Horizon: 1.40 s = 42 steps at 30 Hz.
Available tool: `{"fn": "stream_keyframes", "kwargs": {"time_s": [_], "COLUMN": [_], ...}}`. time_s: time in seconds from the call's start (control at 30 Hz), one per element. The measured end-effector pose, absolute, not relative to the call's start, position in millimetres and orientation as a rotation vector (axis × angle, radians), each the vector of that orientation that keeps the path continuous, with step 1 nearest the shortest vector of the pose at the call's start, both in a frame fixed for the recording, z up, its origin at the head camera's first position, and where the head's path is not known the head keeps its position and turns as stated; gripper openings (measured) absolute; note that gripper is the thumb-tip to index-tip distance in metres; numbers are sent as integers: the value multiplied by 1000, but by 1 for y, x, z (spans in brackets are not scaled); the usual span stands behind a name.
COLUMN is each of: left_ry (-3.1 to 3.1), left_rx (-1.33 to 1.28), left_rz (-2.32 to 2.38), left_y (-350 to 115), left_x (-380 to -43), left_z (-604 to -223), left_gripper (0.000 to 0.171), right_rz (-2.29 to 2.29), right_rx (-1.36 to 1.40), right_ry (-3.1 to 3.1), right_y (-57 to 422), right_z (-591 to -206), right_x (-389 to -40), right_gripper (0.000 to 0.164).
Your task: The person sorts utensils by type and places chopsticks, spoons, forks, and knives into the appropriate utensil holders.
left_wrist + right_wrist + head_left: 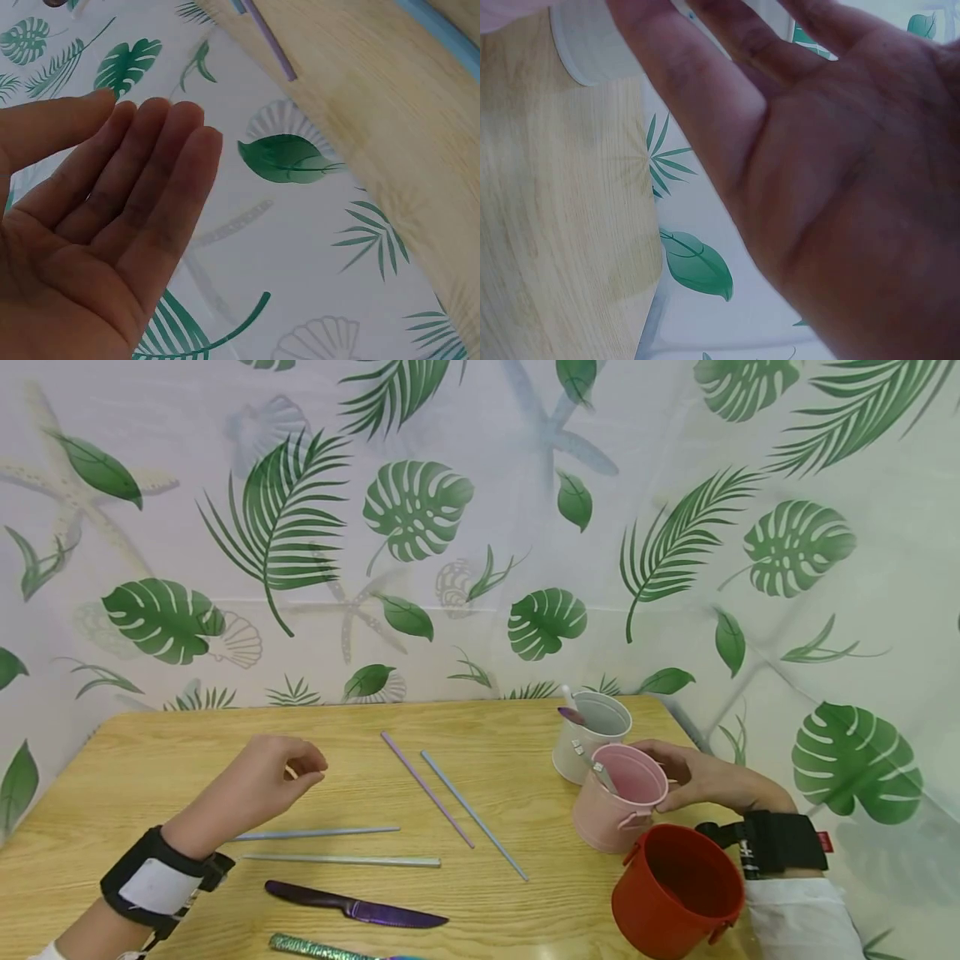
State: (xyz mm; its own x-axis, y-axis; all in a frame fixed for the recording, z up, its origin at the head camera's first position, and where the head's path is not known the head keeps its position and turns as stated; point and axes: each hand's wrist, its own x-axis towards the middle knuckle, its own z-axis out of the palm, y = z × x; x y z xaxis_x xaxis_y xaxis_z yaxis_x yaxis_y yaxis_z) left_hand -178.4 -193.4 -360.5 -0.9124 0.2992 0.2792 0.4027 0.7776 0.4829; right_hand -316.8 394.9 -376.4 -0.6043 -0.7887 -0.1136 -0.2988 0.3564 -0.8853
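Note:
My right hand [701, 775] holds a small pink bucket [617, 802] at its right side, fingers round the back and thumb at the front. Whitish utensil ends [604, 777] stick up in that bucket. Behind it stands a white bucket [573, 760] with a pale handle and a purple utensil end [571, 716]. A red bucket [675, 893] is in front, close to my right wrist. Over the table's left side hovers my left hand [258, 785], its fingers loosely bent and nothing between them. The left wrist view shows that palm [82, 277] bare.
On the wooden table [510, 743] lie a purple straw [427, 789], a blue straw [474, 814], another blue straw [322, 833] and a pale green straw [345, 860]. Nearer me are a purple knife [356, 906] and a utensil with a glittery green handle [315, 947]. A leaf-print sheet [480, 527] hangs behind.

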Motion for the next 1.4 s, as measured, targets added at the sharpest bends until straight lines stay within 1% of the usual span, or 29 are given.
{"fn": "stream_keyframes", "kwargs": {"time_s": [0.23, 0.43, 0.67, 0.83, 1.13, 1.4], "left_ry": [-2961, -3013, -3056, -3038, -3048, -3063], "left_rx": [-566, -570, -596, -660, -622, -537], "left_rz": [-734, -723, -716, -710, -669, -603], "left_y": [-211, -214, -212, -211, -210, -212], "left_x": [-175, -175, -174, -173, -175, -180], "left_z": [-382, -395, -406, -412, -417, -416], "left_gripper": [5, 8, 12, 17, 23, 16], "right_rz": [-1188, -1193, -1237, -1225, -1200, -1190], "right_rx": [-921, -919, -997, -979, -923, -927], "right_ry": [2113, 2119, 2050, 2072, 2118, 2125], "right_y": [394, 395, 395, 394, 392, 392], "right_z": [-374, -374, -379, -379, -378, -378], "right_x": [-316, -316, -317, -316, -316, -316], "right_gripper": [76, 77, 75, 76, 78, 78]}}
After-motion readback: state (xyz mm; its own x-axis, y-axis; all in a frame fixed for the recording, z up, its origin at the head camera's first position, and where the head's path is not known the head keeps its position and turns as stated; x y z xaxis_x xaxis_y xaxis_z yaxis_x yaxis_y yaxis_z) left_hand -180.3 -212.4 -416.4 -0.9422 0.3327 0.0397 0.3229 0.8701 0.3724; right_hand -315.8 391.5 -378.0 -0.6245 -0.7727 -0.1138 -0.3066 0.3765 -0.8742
